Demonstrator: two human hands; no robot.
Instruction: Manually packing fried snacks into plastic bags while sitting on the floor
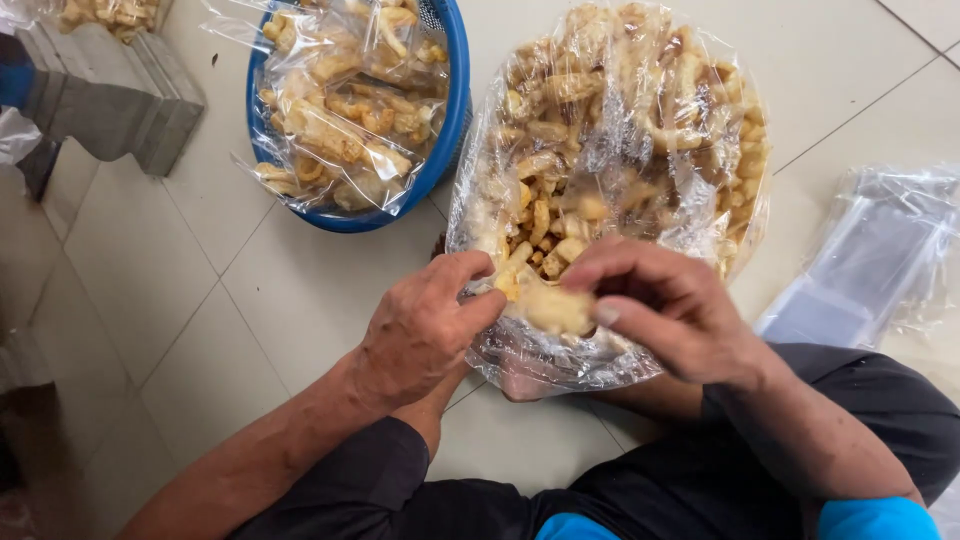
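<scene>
Pinching one pale fried snack piece (pixel 556 308) between them, left hand (pixel 425 325) and right hand (pixel 665 305) partly hide the mouth of the large clear snack-filled bag (pixel 620 130) on the tiled floor (pixel 150 260), beside a blue basket (pixel 455 110) of filled packets cut off by the top edge.

left hand (pixel 425 325) grips big clear bag (pixel 640 150) rim | right hand (pixel 665 310) pinches fried snack piece (pixel 557 308) | blue basket (pixel 452 120) behind

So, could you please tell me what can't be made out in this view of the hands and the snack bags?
- Head view: the small bag's shape under the left hand and right hand is hidden by fingers and the fried piece.
- The big clear bag is cut off by the top edge.
- The blue basket is cut off at the top edge; its packed bags hide its bottom.
- The stack of empty bags is blurred by glare.
</scene>
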